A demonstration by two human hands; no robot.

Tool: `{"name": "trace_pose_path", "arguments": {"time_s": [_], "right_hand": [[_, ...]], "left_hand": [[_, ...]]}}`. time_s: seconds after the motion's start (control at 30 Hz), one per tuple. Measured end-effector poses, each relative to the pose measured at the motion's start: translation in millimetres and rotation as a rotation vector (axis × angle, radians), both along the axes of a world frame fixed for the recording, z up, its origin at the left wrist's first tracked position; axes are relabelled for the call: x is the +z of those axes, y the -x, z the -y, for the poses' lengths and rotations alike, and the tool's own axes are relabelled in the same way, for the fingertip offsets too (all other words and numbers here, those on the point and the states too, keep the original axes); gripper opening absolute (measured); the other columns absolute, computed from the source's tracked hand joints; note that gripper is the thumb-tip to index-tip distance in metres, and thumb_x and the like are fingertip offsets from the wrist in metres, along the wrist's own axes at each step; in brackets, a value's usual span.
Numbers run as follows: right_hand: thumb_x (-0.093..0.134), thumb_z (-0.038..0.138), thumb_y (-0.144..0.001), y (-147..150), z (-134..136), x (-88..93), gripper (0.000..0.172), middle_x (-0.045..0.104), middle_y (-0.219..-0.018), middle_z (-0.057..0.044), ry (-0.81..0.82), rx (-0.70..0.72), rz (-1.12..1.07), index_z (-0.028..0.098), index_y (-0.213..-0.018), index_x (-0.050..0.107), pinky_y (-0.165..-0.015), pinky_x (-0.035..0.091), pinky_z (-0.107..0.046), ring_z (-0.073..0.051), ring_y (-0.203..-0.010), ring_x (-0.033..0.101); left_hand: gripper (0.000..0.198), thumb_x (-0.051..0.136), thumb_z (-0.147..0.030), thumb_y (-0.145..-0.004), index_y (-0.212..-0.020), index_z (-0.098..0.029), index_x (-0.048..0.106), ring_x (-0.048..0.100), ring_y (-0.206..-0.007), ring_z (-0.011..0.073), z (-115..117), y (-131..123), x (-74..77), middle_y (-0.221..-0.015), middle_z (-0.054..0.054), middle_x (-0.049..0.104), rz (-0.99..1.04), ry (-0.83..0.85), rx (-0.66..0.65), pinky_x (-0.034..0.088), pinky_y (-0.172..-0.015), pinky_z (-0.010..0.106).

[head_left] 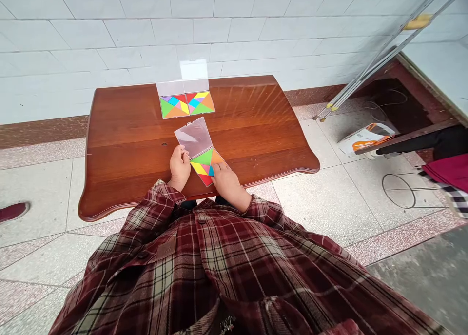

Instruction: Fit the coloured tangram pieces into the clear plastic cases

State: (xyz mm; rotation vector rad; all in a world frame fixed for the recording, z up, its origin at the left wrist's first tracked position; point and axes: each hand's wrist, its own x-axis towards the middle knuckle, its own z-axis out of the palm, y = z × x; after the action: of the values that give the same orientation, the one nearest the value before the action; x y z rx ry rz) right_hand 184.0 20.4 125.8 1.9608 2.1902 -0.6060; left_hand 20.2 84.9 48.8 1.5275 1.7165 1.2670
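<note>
A tangram case (202,160) lies opened near the front edge of the wooden table (120,145), its coloured pieces in the lower half. Its clear lid (195,139) is folded back toward the wall. My left hand (180,167) is closed on the lid's lower left edge, by the hinge. My right hand (225,180) rests over the right part of the pieces, with its fingertips at the blue and orange ones; whether it grips one is hidden. Farther back, two more opened tangram cases (174,106) (200,102) stand side by side, lids raised.
A white tiled wall (248,32) runs behind the table. To the right are metal crutches (351,88), a white and orange bag (367,137) and a wire ring stand (398,190). A person's red shoe (13,211) shows at far left, another person's dark-clad leg (413,143) at far right.
</note>
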Motion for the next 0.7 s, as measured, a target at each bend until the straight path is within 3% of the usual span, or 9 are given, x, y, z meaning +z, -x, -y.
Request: {"name": "trace_pose_path", "arguments": {"time_s": [0.23, 0.53, 0.7], "right_hand": [[0.049, 0.02, -0.095, -7.8, 1.6, 2.6, 0.041, 0.058, -0.134, -0.016, -0.003, -0.014, -0.114, 0.013, -0.135, 0.051, -0.099, 0.049, -0.035, -0.026, -0.119, 0.059], [0.048, 0.016, -0.093, -12.6, 4.1, -2.7, 0.047, 0.052, -0.142, -0.018, -0.048, -0.062, -0.174, 0.013, -0.14, 0.047, -0.094, 0.053, -0.038, -0.027, -0.118, 0.06], [0.05, 0.013, -0.091, -11.6, 1.6, -7.9, 0.051, 0.052, -0.144, -0.017, -0.039, 0.026, -0.248, 0.01, -0.142, 0.046, -0.101, 0.05, -0.038, -0.026, -0.123, 0.058]], "left_hand": [[0.026, 0.049, -0.013, -0.085, -0.109, -0.019, 0.056, 0.065, -0.08, 0.0133, -3.1, 0.0, -8.9, -0.086, 0.002, 0.068, 0.007, -0.051, -0.003, 0.054, -0.083, 0.028], [0.024, 0.051, -0.016, -0.087, -0.11, -0.019, 0.057, 0.064, -0.079, 0.0121, -5.9, 2.6, -15.6, -0.087, 0.002, 0.068, 0.02, -0.068, -0.021, 0.054, -0.084, 0.027], [0.024, 0.05, -0.021, -0.09, -0.112, -0.019, 0.056, 0.065, -0.082, 0.0132, -7.7, 2.7, -21.0, -0.089, 0.003, 0.068, 0.039, -0.064, -0.024, 0.054, -0.087, 0.029]]}}
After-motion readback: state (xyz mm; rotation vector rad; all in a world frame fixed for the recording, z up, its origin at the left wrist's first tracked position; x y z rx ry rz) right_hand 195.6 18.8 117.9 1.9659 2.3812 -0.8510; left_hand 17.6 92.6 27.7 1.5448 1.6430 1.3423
